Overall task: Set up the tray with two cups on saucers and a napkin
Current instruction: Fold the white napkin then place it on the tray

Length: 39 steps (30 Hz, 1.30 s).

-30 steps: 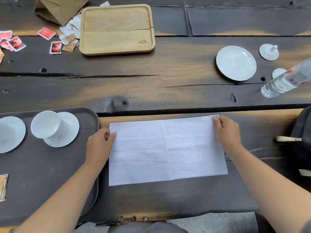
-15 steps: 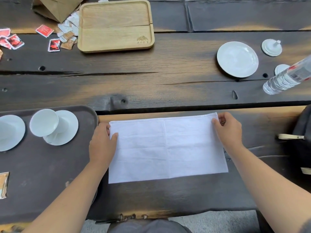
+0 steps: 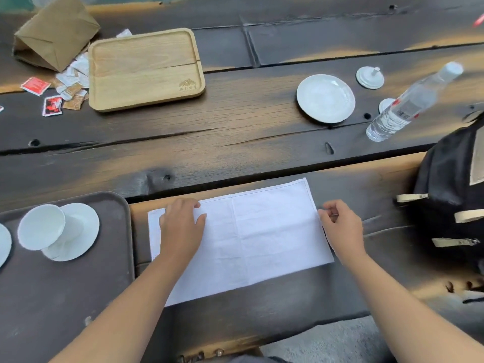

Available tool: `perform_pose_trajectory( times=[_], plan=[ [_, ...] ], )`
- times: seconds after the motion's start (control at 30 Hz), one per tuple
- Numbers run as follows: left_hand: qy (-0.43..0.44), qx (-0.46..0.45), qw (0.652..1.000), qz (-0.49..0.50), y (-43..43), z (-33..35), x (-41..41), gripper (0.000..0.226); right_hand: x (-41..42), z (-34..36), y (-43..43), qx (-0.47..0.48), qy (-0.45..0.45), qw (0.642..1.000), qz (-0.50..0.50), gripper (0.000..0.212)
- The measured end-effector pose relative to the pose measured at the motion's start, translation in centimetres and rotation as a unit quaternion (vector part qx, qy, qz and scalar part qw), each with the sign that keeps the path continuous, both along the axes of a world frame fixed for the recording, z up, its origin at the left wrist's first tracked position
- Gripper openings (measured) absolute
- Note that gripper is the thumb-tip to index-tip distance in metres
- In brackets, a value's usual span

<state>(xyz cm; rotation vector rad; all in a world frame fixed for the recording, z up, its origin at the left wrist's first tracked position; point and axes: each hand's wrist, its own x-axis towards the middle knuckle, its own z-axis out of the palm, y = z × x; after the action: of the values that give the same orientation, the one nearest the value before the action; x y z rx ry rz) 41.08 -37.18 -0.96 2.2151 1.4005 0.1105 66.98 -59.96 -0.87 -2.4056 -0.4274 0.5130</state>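
Napkin [image 3: 264, 237] lies unfolded and flat on the dark wooden worktop [image 3: 235, 142], just to the right of the dark tray [image 3: 65, 289], which sits at the near left edge. The left hand [image 3: 182, 226] rests palm down on the napkin's left part, fingers spread and relaxed, gripping nothing. The right hand [image 3: 341, 227] is at the napkin's right edge, fingers curled with thumb and forefinger drawn together at the hem (whether they actually pinch the cloth I cannot tell).

On the tray, a white cup [image 3: 42, 227] stands on a white saucer [image 3: 78, 231], and the rim of a second saucer [image 3: 4, 244] shows at the left border of the view. Farther back on the worktop sits a light wooden tray [image 3: 145, 69], with a brown paper bag [image 3: 52, 32] and scattered small packets [image 3: 52, 106] just beside it on the left. To the right, well apart from the napkin, are a spare white plate [image 3: 326, 98], a small white lid [image 3: 369, 77] with a knob, and a clear plastic water bottle [image 3: 408, 103]. A black bag [image 3: 450, 200] with pale straps rests at the right edge.
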Motion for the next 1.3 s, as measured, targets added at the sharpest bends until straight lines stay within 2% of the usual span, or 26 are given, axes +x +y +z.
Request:
perform_pose_trajectory(
  times=[0.2,0.4,0.53,0.67,1.03,1.17,1.3],
  plan=[
    [-0.026,-0.005,0.991,-0.132,-1.0,-0.2,7.7,0.022,-2.5,0.3,-3.3,0.017,0.010,0.998,-0.062,0.016],
    [-0.033,-0.017,0.973,-0.229,-2.6,-0.4,14.9,0.015,-5.5,-0.2,-5.9,0.027,0.022,0.983,-0.178,0.022],
    [-0.011,-0.020,0.962,-0.271,-3.4,-0.5,19.1,0.015,-6.5,-1.1,-6.8,0.009,0.035,0.976,-0.213,0.018],
    [0.039,0.001,0.942,-0.334,-3.2,-0.7,22.0,0.022,-6.9,-1.8,-7.2,-0.024,0.046,0.978,-0.202,0.017],
    [0.126,-0.004,0.930,-0.345,-4.6,-0.6,25.5,0.023,-7.1,-1.8,-6.4,-0.140,0.034,0.981,-0.126,0.022],
    [0.152,-0.027,0.926,-0.346,-4.6,-0.2,26.2,0.019,-6.8,-1.7,-6.3,-0.136,0.052,0.980,-0.136,0.022],
    [0.143,-0.061,0.927,-0.341,-4.8,0.2,26.4,0.013,-6.6,-1.7,-6.6,-0.099,0.061,0.981,-0.156,0.022]
  ],
)
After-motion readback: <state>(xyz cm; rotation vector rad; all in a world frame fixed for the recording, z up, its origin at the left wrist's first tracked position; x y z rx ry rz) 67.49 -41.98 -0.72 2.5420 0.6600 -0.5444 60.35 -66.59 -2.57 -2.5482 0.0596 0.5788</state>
